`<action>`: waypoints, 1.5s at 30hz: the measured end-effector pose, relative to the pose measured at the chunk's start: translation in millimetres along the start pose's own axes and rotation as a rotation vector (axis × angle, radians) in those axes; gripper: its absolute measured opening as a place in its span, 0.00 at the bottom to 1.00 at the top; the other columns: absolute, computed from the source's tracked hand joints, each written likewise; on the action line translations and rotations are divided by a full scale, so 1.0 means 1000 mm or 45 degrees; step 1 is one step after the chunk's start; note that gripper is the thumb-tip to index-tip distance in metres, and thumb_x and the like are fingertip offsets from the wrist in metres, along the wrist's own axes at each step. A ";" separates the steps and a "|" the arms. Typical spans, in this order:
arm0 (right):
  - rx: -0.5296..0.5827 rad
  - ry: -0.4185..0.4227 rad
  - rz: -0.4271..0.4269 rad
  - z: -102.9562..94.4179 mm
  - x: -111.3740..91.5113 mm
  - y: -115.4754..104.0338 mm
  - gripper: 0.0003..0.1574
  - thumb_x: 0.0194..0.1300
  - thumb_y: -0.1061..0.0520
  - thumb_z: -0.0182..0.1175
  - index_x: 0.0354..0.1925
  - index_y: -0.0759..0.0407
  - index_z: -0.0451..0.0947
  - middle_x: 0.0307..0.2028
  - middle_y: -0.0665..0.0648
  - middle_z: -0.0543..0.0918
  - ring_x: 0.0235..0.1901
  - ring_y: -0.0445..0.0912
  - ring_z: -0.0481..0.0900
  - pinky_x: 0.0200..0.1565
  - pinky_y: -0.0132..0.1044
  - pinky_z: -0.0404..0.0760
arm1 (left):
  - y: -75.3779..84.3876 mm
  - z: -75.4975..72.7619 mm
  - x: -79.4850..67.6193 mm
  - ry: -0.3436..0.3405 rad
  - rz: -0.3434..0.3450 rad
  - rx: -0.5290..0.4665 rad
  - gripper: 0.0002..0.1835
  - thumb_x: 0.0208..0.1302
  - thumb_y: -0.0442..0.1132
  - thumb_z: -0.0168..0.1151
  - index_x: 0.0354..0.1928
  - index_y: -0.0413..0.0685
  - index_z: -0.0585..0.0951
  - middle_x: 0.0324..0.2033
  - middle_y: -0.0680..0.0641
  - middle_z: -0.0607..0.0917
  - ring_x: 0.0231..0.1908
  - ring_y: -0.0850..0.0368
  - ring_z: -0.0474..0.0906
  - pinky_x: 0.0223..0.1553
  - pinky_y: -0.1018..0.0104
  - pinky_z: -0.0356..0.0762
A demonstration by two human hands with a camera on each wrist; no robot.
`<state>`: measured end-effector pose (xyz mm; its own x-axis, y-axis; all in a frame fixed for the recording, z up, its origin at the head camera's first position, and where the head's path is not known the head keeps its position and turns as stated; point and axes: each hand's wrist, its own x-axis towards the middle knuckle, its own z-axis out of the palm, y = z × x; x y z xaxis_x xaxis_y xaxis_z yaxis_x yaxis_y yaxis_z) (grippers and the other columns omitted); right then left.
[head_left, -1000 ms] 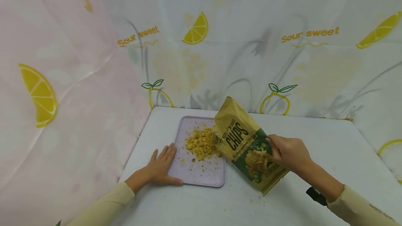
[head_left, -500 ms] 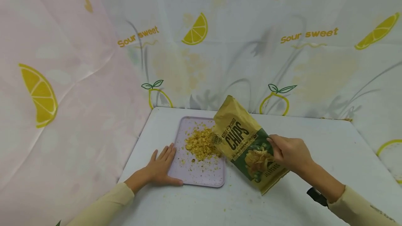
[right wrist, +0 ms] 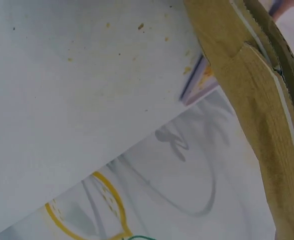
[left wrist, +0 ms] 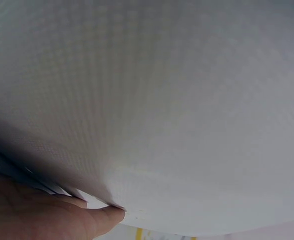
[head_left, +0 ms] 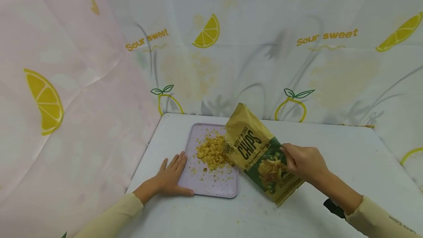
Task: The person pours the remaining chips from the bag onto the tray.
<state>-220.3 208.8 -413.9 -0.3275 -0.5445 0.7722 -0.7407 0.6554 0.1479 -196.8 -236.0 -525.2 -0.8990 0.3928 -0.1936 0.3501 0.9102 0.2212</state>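
A pile of broken chips point(head_left: 213, 152) lies on a pale purple tray point(head_left: 211, 188) in the head view. My left hand point(head_left: 169, 179) rests at the tray's near left corner, fingers spread straight along its left edge and thumb at the front edge. My right hand point(head_left: 307, 161) grips a tan and green bag of chips point(head_left: 252, 140) by its side, right of the tray. The bag leans, its upper left part over the tray's right side and the pile. In the right wrist view the bag's plain brown side point(right wrist: 256, 115) shows; its opening is not clearly seen.
Crumbs point(right wrist: 141, 26) are scattered on the white table point(head_left: 350, 172) around the tray's front and right. A lemon-printed cloth point(head_left: 251, 47) hangs behind the table, and a pinkish cloth point(head_left: 96, 127) hangs along its left side.
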 end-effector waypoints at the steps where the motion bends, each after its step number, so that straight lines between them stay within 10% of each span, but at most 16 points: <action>1: 0.004 0.003 0.001 0.000 -0.001 0.000 0.31 0.79 0.47 0.38 0.23 0.59 0.74 0.10 0.40 0.58 0.16 0.27 0.43 0.12 0.22 0.49 | 0.000 0.000 0.000 0.002 0.003 -0.003 0.73 0.44 0.83 0.58 0.78 0.38 0.44 0.78 0.37 0.40 0.77 0.37 0.39 0.69 0.28 0.38; 8: 0.048 0.157 0.037 0.000 0.002 0.003 0.30 0.79 0.49 0.42 0.27 0.65 0.79 0.09 0.48 0.69 0.08 0.33 0.53 0.09 0.29 0.58 | -0.001 0.000 0.001 0.011 -0.007 -0.015 0.73 0.43 0.84 0.57 0.78 0.40 0.43 0.79 0.38 0.38 0.78 0.38 0.38 0.70 0.29 0.36; 15: 0.019 -0.001 -0.007 0.003 0.001 0.000 0.30 0.79 0.48 0.39 0.22 0.57 0.72 0.10 0.40 0.55 0.15 0.28 0.42 0.15 0.22 0.45 | -0.005 0.004 0.003 -0.005 -0.011 -0.010 0.74 0.43 0.85 0.56 0.78 0.40 0.41 0.79 0.40 0.36 0.78 0.39 0.36 0.70 0.29 0.34; 24: 0.018 0.138 0.033 0.002 0.006 0.002 0.30 0.79 0.49 0.42 0.26 0.64 0.78 0.08 0.47 0.66 0.08 0.34 0.52 0.09 0.29 0.55 | -0.006 -0.002 0.004 0.037 -0.004 0.012 0.73 0.43 0.84 0.57 0.78 0.40 0.43 0.79 0.39 0.38 0.78 0.39 0.38 0.70 0.29 0.36; 45: 0.002 -0.017 -0.027 -0.001 0.004 0.003 0.29 0.80 0.48 0.38 0.21 0.55 0.69 0.13 0.38 0.50 0.15 0.30 0.39 0.16 0.22 0.42 | -0.002 0.002 0.002 0.010 0.018 0.002 0.73 0.44 0.83 0.58 0.78 0.38 0.43 0.78 0.37 0.39 0.77 0.37 0.39 0.69 0.28 0.38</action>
<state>-223.1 208.7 -410.0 -0.3194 -0.5650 0.7608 -0.7486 0.6427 0.1629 -198.6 -237.2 -528.3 -0.8960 0.4045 -0.1830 0.3631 0.9048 0.2224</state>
